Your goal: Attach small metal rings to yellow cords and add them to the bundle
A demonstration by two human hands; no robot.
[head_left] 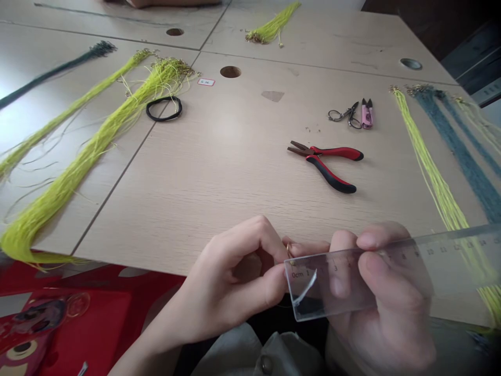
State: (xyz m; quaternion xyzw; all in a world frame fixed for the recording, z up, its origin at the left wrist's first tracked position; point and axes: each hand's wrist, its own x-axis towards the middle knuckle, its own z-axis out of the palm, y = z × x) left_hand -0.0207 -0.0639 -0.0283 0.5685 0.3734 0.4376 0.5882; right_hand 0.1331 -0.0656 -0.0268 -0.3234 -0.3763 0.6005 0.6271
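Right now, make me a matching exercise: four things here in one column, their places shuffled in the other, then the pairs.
1 pliers
2 band
3 ruler
4 snips

A in the right hand
B beside the yellow cords
C middle of the table, lying alone
D far side, next to a metal tool

Pairs: 1-C, 2-B, 3-A, 4-D

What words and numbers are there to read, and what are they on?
"0cm", "1", "3": on the clear plastic ruler held in the right hand; its higher numbers are too faint to read.
The small white red-edged label on the pale wooden table: too small to read.
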